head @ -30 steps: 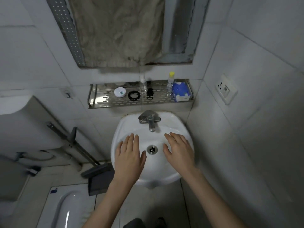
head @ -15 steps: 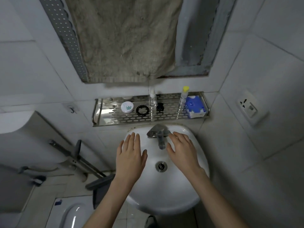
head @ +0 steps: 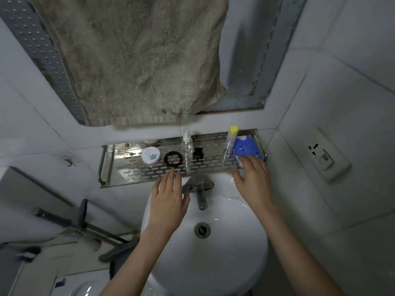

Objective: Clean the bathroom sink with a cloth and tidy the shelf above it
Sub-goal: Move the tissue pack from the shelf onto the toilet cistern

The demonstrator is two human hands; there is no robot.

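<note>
Your hands are both spread and hold nothing: the left hand [head: 168,197] reaches the shelf [head: 136,171] edge, the right hand [head: 253,178] touches the blue pack [head: 243,147]. The sink [head: 224,253] lies beneath them, the cloth [head: 136,60] hangs above.

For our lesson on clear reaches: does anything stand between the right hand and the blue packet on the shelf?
Nothing visible does. The right hand is open, its fingertips already at the blue packet; the yellow-capped bottle stands just left of that path.

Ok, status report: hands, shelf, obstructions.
Both hands open, empty. Right hand at blue packet on shelf; left hand beside tap. No cloth in hand.
</note>
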